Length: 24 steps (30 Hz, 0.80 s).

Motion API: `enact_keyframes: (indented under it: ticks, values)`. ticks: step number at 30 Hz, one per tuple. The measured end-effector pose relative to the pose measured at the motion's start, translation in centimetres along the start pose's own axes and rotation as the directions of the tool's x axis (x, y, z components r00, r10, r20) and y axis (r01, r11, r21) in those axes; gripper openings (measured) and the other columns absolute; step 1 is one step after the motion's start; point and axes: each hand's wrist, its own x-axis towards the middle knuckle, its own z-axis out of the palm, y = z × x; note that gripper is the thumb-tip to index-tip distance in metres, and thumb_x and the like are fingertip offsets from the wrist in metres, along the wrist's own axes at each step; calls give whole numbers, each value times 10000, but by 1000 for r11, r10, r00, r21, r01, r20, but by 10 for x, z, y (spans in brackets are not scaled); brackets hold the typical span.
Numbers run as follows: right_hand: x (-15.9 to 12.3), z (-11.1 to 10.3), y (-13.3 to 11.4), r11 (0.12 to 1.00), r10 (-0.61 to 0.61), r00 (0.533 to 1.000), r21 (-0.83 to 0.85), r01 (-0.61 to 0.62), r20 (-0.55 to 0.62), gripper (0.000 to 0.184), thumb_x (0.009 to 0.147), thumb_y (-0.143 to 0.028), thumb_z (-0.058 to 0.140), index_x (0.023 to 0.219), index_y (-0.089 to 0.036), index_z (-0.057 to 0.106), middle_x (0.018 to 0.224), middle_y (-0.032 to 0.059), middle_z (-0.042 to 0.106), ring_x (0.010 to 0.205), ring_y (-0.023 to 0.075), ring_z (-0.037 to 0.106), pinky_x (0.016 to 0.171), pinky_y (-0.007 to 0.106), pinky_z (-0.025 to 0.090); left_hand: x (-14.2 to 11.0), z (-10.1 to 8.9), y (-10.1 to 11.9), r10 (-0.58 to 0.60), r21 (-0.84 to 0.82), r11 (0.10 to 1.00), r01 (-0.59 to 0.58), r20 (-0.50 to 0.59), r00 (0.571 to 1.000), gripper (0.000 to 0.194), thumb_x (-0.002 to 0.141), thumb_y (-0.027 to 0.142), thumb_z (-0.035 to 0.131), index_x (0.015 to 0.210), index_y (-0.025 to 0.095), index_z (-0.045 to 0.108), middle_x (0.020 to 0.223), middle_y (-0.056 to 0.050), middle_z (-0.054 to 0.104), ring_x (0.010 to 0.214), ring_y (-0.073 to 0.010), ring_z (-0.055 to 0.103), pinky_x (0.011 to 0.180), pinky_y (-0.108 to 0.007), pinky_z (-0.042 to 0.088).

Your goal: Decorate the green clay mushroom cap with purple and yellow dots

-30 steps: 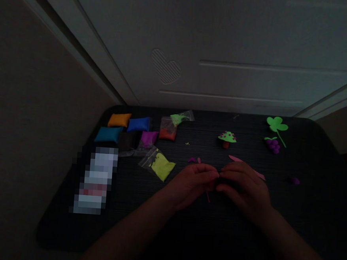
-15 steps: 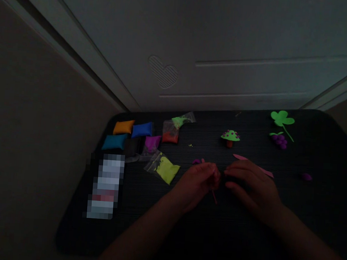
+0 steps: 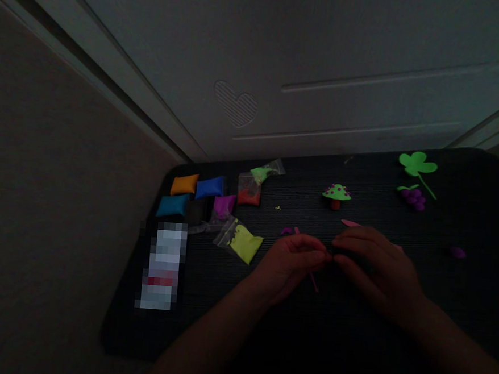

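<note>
We locate the thin pink rod [image 3: 313, 281] first: it appears to lie on the dark worktop [image 3: 209, 275] along a line from 11 to 5 o'clock, its middle hidden beneath the left hand [image 3: 293, 264]. We judge it light, stiff and smooth, best taken at mid-shaft. The left grip is a narrow pinch, thumb against fingertips; the right hand [image 3: 384, 267] is loosely curved, its tips just beside the left ones. We cannot tell, in this low light, whether either grip has hold of something small. A flat pink blade tool [image 3: 350, 223] lies partly under the right hand, tip showing at 11 o'clock; we judge it rigid, best held by its broad part. Around the meeting fingertips, we note a purple crescent [image 3: 287, 231] at 10 o'clock, a spotted green mushroom [image 3: 337, 193] at 12, a purple grape cluster [image 3: 414, 199] at 2 and a purple oval piece [image 3: 457, 252] at 3. These look soft and easily dented, so we would support them from below. Farther out, a yellow bag [image 3: 245, 244] lies at 9 o'clock and a red bag [image 3: 249, 197] at 10.
</note>
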Motion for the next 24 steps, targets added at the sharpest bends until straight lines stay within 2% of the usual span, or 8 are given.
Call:
enact_keyframes:
  ticks: [9,12,15,19,24]
  values:
    - [-1,3,0,998,19,1000,62,-21,21,192,772,-196,563,964,-190,564,901,69,640,951,211,587,817,390,487,2,-4,1,97,159,983,-89,-44,994,237,697,194,659,933,181,635,780,-13,672,722,-96,587,732,-233,410]
    - [-2,6,2,997,4,1000,82,-6,24,235,752,-193,596,982,-207,552,902,53,633,892,191,592,853,411,473,2,-3,2,119,190,976,-109,-38,992,389,670,168,681,1044,214,586,758,7,673,722,-99,593,725,-227,412]
    - [-2,9,2,995,-13,999,99,10,29,267,741,-192,616,1000,-205,552,907,55,622,856,174,586,843,400,477,2,-2,2,122,199,973,-114,-25,992,471,659,144,689,1099,236,549,761,17,681,709,-94,597,721,-224,416]
    - [-3,10,3,997,-20,998,75,16,51,266,752,-207,607,1014,-212,564,923,61,616,868,175,578,751,352,505,2,-3,3,110,190,976,-105,-15,994,492,673,144,676,1129,259,533,754,32,683,683,-76,589,726,-216,406]
    - [-2,11,4,998,-9,999,68,6,44,263,749,-188,610,1007,-212,564,917,51,611,869,167,568,794,361,494,1,-4,3,117,180,977,-112,-15,993,532,702,157,656,1190,276,483,761,28,682,689,-65,572,743,-209,378]
